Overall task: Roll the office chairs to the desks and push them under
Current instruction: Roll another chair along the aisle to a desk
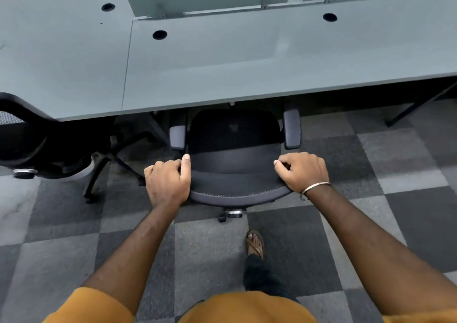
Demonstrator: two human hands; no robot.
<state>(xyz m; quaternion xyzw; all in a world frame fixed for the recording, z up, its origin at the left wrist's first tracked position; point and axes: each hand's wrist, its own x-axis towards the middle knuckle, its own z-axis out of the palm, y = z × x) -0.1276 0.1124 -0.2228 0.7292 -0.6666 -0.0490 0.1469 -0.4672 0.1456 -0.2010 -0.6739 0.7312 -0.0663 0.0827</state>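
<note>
Gripping the backrest point(235, 194) at centre frame, both hands steer this chair, its seat point(235, 129) already half under the desk point(222, 75). At far left a second chair point(22, 134) sits tucked in, its legs splayed close by, so the wheels could tangle. Left hand point(168, 181) curls over the backrest's left end, thumb up; right hand point(303, 171) wraps the right end. Armrests point(292, 128) sit right at the desk edge: too high and they jam.
</note>
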